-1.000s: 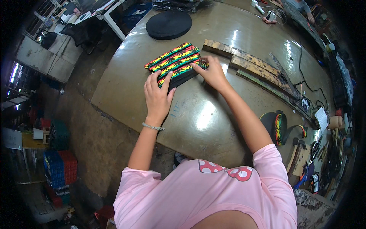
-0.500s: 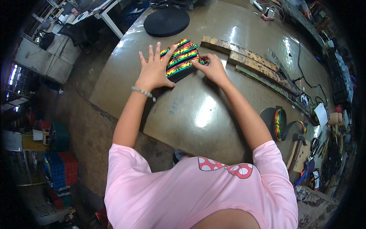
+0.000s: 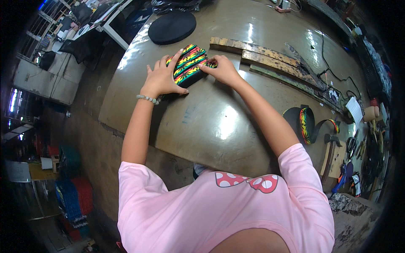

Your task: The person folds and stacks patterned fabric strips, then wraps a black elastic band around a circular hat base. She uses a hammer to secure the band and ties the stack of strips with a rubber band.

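A patterned strap (image 3: 190, 64), bright with red, yellow and green leaf shapes on black, lies folded in several parallel layers on the worktable. My left hand (image 3: 160, 80) rests against the left end of this bundle. Its fingers are spread, the index finger along the layers and the thumb stretched out on the near side; a beaded bracelet circles the wrist. At the bundle's right end, my right hand (image 3: 222, 69) pinches a bent part of the strap between thumb and fingers. The fingertips partly cover that end.
Beyond the bundle lies a round black disc (image 3: 172, 28) on the worktable (image 3: 202, 122). Long worn wooden bars (image 3: 274, 63) stretch across the right side. Nearer me on the right are another patterned strap (image 3: 304, 124) in a loop and a hammer (image 3: 330, 149). A cable runs at the far right.
The whole view has shifted a little. My left fingers have drawn in slightly from their wider spread. My right hand stays pinching the strap's right end.
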Demonstrator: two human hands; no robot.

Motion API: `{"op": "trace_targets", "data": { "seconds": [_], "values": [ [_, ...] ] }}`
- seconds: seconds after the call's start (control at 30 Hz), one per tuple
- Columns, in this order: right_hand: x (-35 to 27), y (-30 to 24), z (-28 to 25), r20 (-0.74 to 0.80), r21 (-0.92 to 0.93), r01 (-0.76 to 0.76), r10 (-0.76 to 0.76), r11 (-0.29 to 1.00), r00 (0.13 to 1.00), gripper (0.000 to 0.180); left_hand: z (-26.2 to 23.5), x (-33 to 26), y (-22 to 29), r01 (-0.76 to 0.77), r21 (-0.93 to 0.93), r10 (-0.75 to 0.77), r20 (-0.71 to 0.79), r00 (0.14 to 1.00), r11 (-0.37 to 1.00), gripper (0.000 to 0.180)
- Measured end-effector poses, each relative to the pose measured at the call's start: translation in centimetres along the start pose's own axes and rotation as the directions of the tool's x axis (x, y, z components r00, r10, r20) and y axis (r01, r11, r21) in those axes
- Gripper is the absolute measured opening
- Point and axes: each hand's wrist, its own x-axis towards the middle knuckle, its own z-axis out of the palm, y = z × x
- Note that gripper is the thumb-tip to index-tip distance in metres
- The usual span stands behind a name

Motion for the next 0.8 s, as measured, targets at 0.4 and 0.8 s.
{"op": "trace_targets", "data": {
  "seconds": [0.4, 0.8],
  "values": [
    [-4.1, -2.4, -5.0, -0.034, -0.101, 0.052, -0.056, 0.994, 0.998, 0.055, 1.1, 2.3, -2.1, -0.170, -0.189, 0.169, -0.019, 0.985, 0.967, 0.132],
    [-26.6, -1.5, -18.7, -0.282, -0.447, -0.362, 0.255, 0.818, 0.925, 0.034, -0.3, -0.4, 17.0, -0.605, -0.556, 0.516, -0.332, 0.790, 0.570, 0.031]
  ]
}}
